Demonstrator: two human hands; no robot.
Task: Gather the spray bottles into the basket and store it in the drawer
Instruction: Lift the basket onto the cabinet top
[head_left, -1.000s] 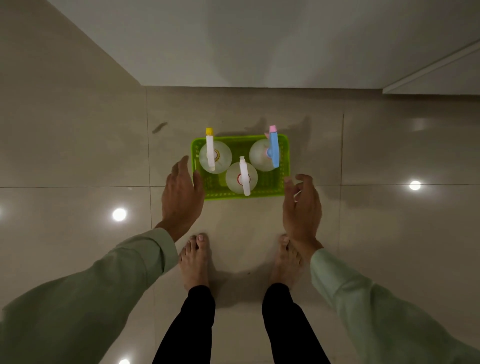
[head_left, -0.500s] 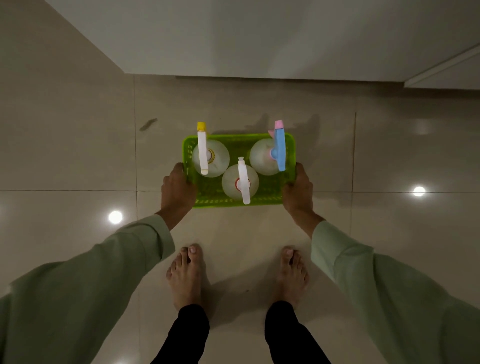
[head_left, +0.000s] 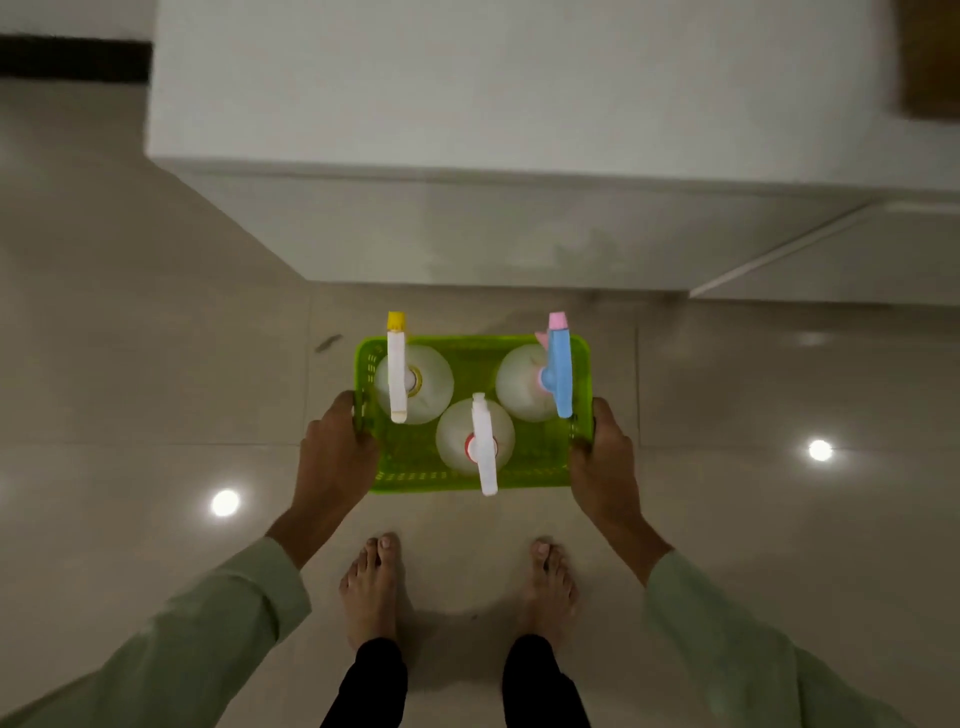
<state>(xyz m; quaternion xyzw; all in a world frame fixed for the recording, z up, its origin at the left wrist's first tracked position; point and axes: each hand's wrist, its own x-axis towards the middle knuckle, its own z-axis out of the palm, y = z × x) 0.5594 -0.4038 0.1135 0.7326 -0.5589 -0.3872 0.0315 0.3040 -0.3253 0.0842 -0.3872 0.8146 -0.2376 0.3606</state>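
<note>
A lime-green plastic basket is held in front of me above the tiled floor. Three clear spray bottles stand upright in it: one with a white and yellow trigger head at the back left, one with a blue and pink head at the back right, and one with a white head and red collar at the front middle. My left hand grips the basket's left side. My right hand grips its right side.
A white cabinet stands straight ahead, its front face reaching down to the floor just beyond the basket. A white diagonal edge runs at its right. My bare feet stand on glossy beige tiles showing reflected ceiling lights.
My hands came in from beside the basket and closed on its two sides. The basket has come up off the floor, and the view has tilted up to show the cabinet top.
</note>
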